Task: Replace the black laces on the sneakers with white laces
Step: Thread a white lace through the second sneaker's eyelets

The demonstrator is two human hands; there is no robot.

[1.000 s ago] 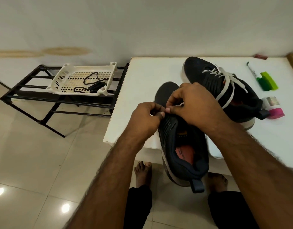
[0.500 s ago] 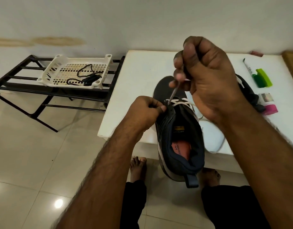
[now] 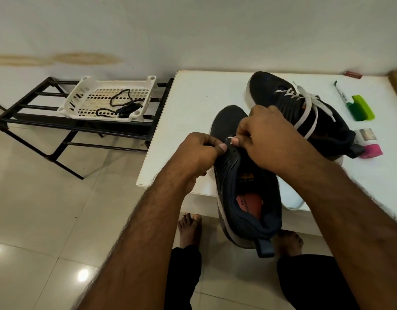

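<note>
Nearest the viewer, the near sneaker overhangs the front edge of the white table, heel tab toward the person and toe pointing away, so its long axis runs near to far. At the eyelet rows, ahead of the sneaker's opening, both hands meet: the left hand pinches the sneaker's left eyelet flap between thumb and curled fingers, and the right hand pinches a white lace just beside it, of which only a small loop shows. The next eyelet probably lies heelward of this pinch; the right hand is the nearer to thread it. Beyond the near sneaker, slightly to its right, lies the far sneaker, already carrying white laces. Left of the sneaker, off the table, black laces rest in a white basket.
</note>
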